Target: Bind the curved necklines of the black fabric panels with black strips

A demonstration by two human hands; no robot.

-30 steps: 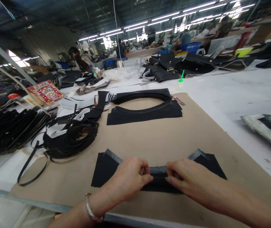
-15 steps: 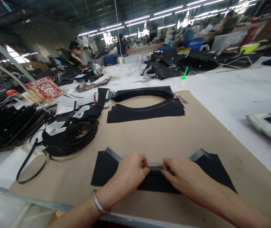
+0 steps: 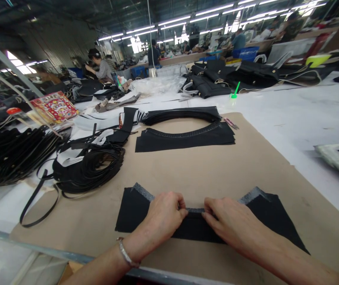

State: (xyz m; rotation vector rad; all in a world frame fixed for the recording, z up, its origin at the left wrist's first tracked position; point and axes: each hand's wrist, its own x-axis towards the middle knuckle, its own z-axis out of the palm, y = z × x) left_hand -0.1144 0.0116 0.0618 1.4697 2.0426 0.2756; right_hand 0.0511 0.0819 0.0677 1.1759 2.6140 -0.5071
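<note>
A black fabric panel (image 3: pixel 197 231) with a curved upper edge lies on brown paper in front of me. Along that edge runs a greyish strip, folded over in the middle and standing up at both ends. My left hand (image 3: pixel 166 211) pinches the edge left of centre, its thumb and fingers closed on it. A short span to the right, my right hand (image 3: pixel 223 215) pinches the same edge. The fingertips partly hide the fold. Farther back lie a similar curved black panel (image 3: pixel 184 138) and a stack of black curved pieces (image 3: pixel 181 114).
Coiled black straps (image 3: pixel 89 170) and piled black pieces (image 3: pixel 9 158) lie to the left. Small pink-handled snips (image 3: pixel 231 123) rest beside the stack. A green-tipped bottle (image 3: pixel 235 92) stands behind, near black bags (image 3: pixel 211 83). A person (image 3: pixel 99 65) works in the background.
Both hands keep their pinch on the panel's edge with hardly any movement. The view has shifted slightly. The person in the background has changed the pose of head and arm.
</note>
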